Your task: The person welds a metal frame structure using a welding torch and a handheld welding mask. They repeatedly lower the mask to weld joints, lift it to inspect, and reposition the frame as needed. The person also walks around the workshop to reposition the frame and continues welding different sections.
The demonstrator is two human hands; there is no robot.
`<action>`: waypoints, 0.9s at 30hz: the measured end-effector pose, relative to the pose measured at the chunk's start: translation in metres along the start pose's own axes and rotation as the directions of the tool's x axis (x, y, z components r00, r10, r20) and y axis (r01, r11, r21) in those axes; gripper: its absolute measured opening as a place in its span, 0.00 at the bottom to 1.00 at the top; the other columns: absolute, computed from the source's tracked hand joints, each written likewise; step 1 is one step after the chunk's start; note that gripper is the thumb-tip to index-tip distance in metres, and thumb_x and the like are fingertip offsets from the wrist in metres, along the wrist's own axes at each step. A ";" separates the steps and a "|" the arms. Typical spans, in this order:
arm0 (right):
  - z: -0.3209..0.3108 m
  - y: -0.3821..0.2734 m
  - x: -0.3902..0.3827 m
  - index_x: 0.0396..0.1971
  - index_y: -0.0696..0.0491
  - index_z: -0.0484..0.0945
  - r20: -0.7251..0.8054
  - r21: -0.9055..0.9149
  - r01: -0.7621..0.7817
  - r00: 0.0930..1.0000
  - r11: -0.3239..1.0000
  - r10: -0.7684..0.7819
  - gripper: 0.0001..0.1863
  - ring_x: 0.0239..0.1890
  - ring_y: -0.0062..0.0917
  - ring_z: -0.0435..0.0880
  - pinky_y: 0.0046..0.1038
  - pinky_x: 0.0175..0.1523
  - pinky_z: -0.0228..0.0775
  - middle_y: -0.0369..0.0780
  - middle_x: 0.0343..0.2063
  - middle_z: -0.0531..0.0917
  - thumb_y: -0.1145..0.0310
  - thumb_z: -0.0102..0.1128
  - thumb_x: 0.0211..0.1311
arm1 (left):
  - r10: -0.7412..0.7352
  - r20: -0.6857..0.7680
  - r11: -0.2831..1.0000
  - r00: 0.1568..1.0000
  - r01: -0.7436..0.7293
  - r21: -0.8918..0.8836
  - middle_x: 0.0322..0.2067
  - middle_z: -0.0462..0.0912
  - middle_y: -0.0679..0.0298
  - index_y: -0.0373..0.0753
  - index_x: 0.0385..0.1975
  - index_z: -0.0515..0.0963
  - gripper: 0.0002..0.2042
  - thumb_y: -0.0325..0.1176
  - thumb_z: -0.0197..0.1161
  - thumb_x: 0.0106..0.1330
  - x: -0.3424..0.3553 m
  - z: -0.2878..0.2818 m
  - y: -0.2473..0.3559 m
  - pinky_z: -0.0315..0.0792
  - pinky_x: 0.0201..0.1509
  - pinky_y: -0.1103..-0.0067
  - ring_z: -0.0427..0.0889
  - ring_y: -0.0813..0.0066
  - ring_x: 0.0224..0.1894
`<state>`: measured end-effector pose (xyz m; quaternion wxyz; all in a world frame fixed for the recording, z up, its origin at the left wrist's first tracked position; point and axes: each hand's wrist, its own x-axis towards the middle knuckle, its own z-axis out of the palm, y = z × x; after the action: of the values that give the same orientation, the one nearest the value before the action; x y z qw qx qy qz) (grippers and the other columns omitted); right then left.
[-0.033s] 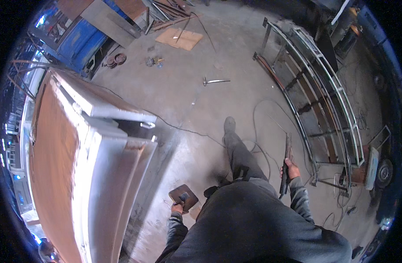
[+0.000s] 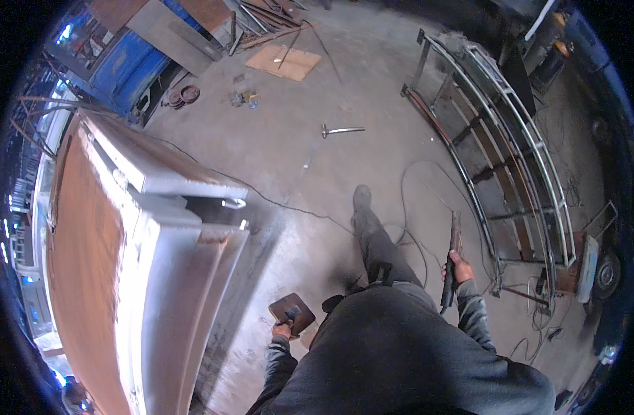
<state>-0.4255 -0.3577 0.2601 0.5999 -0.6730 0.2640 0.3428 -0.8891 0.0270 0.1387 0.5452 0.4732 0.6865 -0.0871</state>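
Note:
My left hand, low and left of my body, is closed on a hand-held welding shield, a dark brown square plate with a blackish patch. On the other side, my right hand wraps round a dark welding electrode holder. A thin rod runs up and left from the holder's tip. To my left stands a large metal body with bare silvery edges and a rust-brown panel. An open gap shows at its corner; the shield is apart from it.
A hammer lies on the concrete floor ahead. At right stands a long metal-tube frame. Cables loop by my foot and below the frame. Farther off are a cardboard sheet, metal scraps and a blue vehicle part.
The left hand and shield have shifted very slightly to the right. Both hands keep their hold, and the surroundings look the same apart from a tiny shift of view.

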 end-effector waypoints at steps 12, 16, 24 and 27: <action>0.164 -0.228 0.169 0.36 0.53 0.69 0.093 -0.033 -0.086 0.992 0.996 0.089 0.18 0.18 0.29 0.75 0.33 0.22 0.71 0.41 0.20 0.75 0.52 0.54 0.62 | 0.152 0.222 0.967 0.963 -0.191 0.168 0.36 0.82 0.57 0.38 0.45 0.77 0.16 0.37 0.60 0.60 0.135 0.062 0.187 0.79 0.35 0.66 0.82 0.60 0.36; 0.195 -0.286 0.211 0.38 0.52 0.68 0.137 -0.046 -0.009 0.990 0.999 0.015 0.17 0.18 0.28 0.75 0.32 0.22 0.71 0.40 0.21 0.75 0.53 0.54 0.63 | 0.144 0.162 0.986 0.976 -0.156 0.064 0.36 0.82 0.58 0.38 0.46 0.77 0.16 0.35 0.60 0.59 0.153 0.081 0.322 0.79 0.36 0.65 0.82 0.60 0.37; 0.233 -0.336 0.290 0.37 0.51 0.66 -0.031 0.070 -0.130 0.991 0.989 0.133 0.15 0.17 0.31 0.75 0.35 0.21 0.71 0.42 0.20 0.73 0.56 0.54 0.62 | 0.235 0.259 0.944 0.937 -0.283 0.168 0.38 0.82 0.58 0.39 0.47 0.76 0.17 0.37 0.61 0.58 0.225 0.101 0.520 0.76 0.44 0.67 0.81 0.61 0.42; 0.254 -0.335 0.330 0.36 0.51 0.68 -0.063 0.214 -0.157 0.983 0.964 0.174 0.15 0.17 0.33 0.75 0.37 0.21 0.71 0.43 0.20 0.74 0.57 0.57 0.57 | 0.192 0.229 0.957 0.954 -0.234 0.173 0.37 0.82 0.59 0.39 0.42 0.78 0.14 0.37 0.56 0.59 0.305 0.082 0.536 0.79 0.39 0.66 0.82 0.63 0.37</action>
<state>0.0011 -0.0411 0.2015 0.6251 -0.5956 0.3779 0.3343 -0.4219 0.4315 0.0662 0.5708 0.5850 0.5578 -0.1446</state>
